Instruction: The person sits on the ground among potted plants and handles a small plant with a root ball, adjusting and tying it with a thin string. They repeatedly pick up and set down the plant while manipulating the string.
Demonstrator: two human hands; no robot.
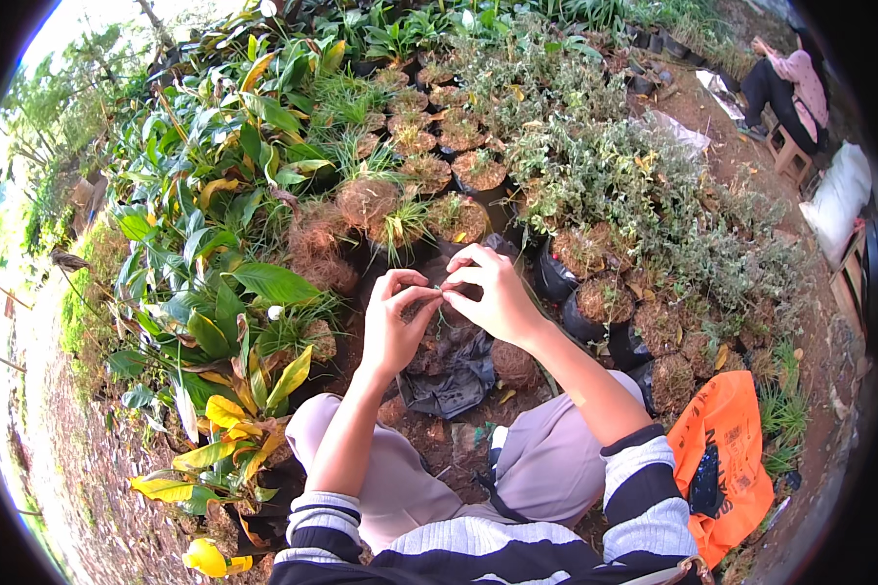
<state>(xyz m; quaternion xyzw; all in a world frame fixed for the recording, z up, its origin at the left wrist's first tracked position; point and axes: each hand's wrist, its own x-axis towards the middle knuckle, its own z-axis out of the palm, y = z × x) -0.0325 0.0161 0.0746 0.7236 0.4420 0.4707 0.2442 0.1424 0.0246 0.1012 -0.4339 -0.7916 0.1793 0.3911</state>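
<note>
My left hand [401, 318] and my right hand [492, 296] meet in front of me, fingertips pinched together around a tiny thin green strand [440, 290], perhaps string or a stem. The fingers cover most of it; a fine length seems to hang below. Under my hands a crumpled black plastic grow bag [450, 380] lies on the soil. A round brown fibrous ball [513, 363] sits just right of the bag, near my knee. Similar brown fibre balls [366, 202] rest among the plants beyond my left hand.
Broad-leaved plants [219, 285] crowd the left. Potted plants in black bags [589, 314] and grey-green shrubs [600, 168] fill the far side and right. An orange plastic bag [732, 461] with a dark object lies by my right elbow, a yellow container [206, 558] lower left. Another person [794, 95] sits on a stool upper right.
</note>
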